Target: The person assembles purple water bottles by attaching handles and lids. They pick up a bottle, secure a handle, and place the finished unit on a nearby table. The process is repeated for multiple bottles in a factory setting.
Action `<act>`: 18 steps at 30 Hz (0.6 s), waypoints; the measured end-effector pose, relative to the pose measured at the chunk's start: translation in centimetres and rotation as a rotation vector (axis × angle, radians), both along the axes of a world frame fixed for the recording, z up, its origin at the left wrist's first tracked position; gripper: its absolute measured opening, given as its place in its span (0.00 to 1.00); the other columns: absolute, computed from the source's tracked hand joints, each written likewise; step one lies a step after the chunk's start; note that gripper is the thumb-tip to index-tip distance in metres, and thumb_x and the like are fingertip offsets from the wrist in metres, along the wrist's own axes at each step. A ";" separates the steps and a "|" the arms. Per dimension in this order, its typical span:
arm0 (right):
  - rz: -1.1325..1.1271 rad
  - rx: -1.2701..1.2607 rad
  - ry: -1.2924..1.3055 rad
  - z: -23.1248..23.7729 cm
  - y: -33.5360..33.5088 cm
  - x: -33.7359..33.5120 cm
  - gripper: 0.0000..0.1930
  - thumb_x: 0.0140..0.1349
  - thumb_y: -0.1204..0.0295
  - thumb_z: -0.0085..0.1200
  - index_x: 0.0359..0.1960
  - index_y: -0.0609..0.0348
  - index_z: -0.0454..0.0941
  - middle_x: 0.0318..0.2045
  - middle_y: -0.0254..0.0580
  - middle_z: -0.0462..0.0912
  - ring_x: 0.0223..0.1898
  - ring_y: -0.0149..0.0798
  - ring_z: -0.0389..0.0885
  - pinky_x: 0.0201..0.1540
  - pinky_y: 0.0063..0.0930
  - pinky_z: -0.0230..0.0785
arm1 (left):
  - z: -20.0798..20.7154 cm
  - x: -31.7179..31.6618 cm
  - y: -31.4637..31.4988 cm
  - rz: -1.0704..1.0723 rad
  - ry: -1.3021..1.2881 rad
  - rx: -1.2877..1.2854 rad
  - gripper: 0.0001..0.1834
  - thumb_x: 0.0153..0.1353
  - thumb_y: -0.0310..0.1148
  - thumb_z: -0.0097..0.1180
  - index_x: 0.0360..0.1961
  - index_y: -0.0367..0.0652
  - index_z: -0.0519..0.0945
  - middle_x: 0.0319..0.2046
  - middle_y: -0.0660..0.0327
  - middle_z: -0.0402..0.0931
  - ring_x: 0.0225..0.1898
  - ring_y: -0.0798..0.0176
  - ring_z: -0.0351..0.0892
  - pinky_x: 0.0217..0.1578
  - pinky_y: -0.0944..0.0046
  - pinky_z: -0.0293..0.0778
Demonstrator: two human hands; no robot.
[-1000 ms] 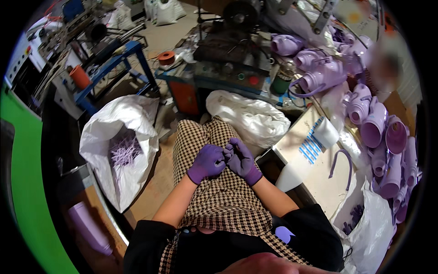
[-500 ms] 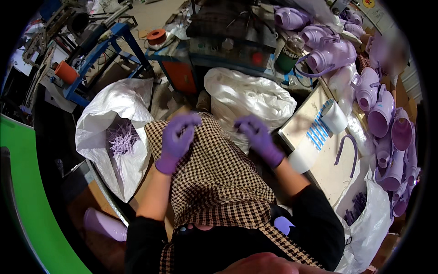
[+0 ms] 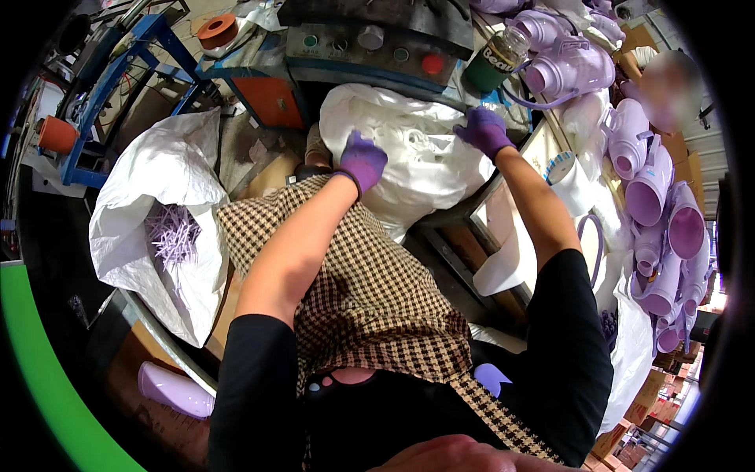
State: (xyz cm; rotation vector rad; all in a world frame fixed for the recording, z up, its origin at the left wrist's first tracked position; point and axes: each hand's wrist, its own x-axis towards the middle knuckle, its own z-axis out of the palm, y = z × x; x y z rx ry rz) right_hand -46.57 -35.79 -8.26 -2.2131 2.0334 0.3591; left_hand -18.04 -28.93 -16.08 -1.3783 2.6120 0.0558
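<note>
Both my hands wear purple gloves and are at a white woven sack (image 3: 409, 200) in front of me, with white ring-shaped pieces (image 3: 417, 141) inside. My left hand (image 3: 363, 163) is closed on the sack's near left side, its fingers curled and partly hidden. At the sack's right rim, my right hand (image 3: 485, 132) has its fingers bent over the edge, gripping it. A checked apron (image 3: 370, 291) covers my lap below the sack.
To the left, another white sack (image 3: 114, 204) holds thin lilac sticks (image 3: 174, 236). A machine with a red button (image 3: 432, 63) stands beyond. On the right are a green jar (image 3: 495, 63), a white cup (image 3: 570, 193) and several lilac bottle-shaped shells (image 3: 649, 189). A person (image 3: 668, 86) sits at far right.
Both hands have reached forward from above my lap to the white sack and closed on its sides. The view has shifted, and the sack's mouth now shows wider.
</note>
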 end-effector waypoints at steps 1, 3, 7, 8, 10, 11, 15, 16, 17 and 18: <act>0.055 -0.157 0.014 -0.2 0.9 0.1 0.23 0.53 0.49 0.65 0.40 0.56 0.86 0.40 0.54 0.86 0.42 0.56 0.86 0.46 0.48 0.78 | 0.4 0.0 0.8 -0.064 0.016 -0.005 0.10 0.54 0.32 0.58 0.35 0.52 0.89 0.36 0.61 0.86 0.45 0.56 0.84 0.58 0.47 0.65; 0.018 -0.097 0.022 0.3 1.3 0.1 0.25 0.53 0.49 0.66 0.42 0.57 0.84 0.43 0.53 0.85 0.44 0.57 0.85 0.48 0.48 0.78 | 1.0 -0.9 2.5 -0.113 -0.104 0.041 0.10 0.58 0.33 0.57 0.36 0.49 0.89 0.38 0.61 0.87 0.47 0.58 0.84 0.53 0.50 0.68; 0.065 -0.166 -0.034 -0.1 2.2 0.5 0.26 0.53 0.50 0.67 0.44 0.57 0.82 0.47 0.53 0.83 0.47 0.56 0.84 0.50 0.47 0.77 | 4.3 0.0 5.5 -0.205 -0.157 0.278 0.10 0.62 0.35 0.57 0.39 0.49 0.89 0.38 0.62 0.88 0.43 0.61 0.86 0.48 0.54 0.71; 0.054 -0.163 -0.017 -0.5 2.0 0.9 0.25 0.53 0.50 0.67 0.43 0.58 0.82 0.48 0.53 0.83 0.47 0.56 0.84 0.49 0.47 0.77 | 4.6 0.1 5.7 -0.194 -0.181 0.323 0.10 0.61 0.35 0.58 0.39 0.48 0.89 0.39 0.60 0.88 0.43 0.60 0.86 0.48 0.54 0.71; 0.065 -0.272 -0.084 -1.5 1.7 0.7 0.22 0.55 0.52 0.63 0.42 0.57 0.82 0.45 0.54 0.83 0.48 0.57 0.83 0.49 0.48 0.76 | 4.4 0.6 6.0 -0.222 -0.179 0.349 0.11 0.60 0.35 0.58 0.39 0.48 0.89 0.38 0.59 0.88 0.43 0.59 0.86 0.49 0.56 0.71; 0.054 -0.242 -0.146 -2.5 1.4 0.3 0.21 0.56 0.53 0.62 0.42 0.56 0.82 0.44 0.54 0.84 0.47 0.58 0.83 0.48 0.49 0.76 | 4.2 0.7 6.1 -0.228 -0.177 0.348 0.11 0.60 0.35 0.57 0.39 0.47 0.89 0.38 0.58 0.88 0.43 0.58 0.86 0.49 0.56 0.71; -0.013 -0.118 -0.299 -3.6 0.4 -0.9 0.17 0.60 0.56 0.54 0.42 0.55 0.81 0.39 0.57 0.84 0.47 0.60 0.81 0.48 0.51 0.73 | 2.9 0.7 7.0 -0.229 -0.120 0.320 0.11 0.58 0.35 0.57 0.37 0.47 0.89 0.38 0.57 0.88 0.43 0.57 0.86 0.50 0.57 0.70; -0.031 -0.085 -0.314 -3.3 0.5 -0.9 0.16 0.60 0.57 0.52 0.41 0.55 0.81 0.38 0.57 0.84 0.47 0.61 0.81 0.48 0.52 0.73 | 3.4 0.9 7.2 -0.217 -0.094 0.308 0.11 0.57 0.35 0.56 0.37 0.48 0.89 0.38 0.56 0.88 0.42 0.57 0.86 0.50 0.57 0.70; 0.118 -0.301 -0.407 -3.1 1.6 -2.3 0.15 0.62 0.58 0.51 0.40 0.56 0.81 0.40 0.58 0.84 0.46 0.61 0.81 0.48 0.53 0.72 | 3.9 0.9 7.3 -0.239 -0.070 0.343 0.12 0.60 0.34 0.54 0.37 0.44 0.89 0.38 0.55 0.87 0.44 0.56 0.86 0.50 0.56 0.70; 0.162 -0.263 -0.371 -2.6 1.5 -4.6 0.15 0.63 0.59 0.50 0.39 0.56 0.82 0.41 0.58 0.83 0.46 0.60 0.80 0.48 0.54 0.71 | 5.3 0.7 7.7 -0.273 -0.030 0.348 0.12 0.58 0.34 0.56 0.36 0.45 0.89 0.38 0.55 0.87 0.44 0.55 0.86 0.50 0.56 0.70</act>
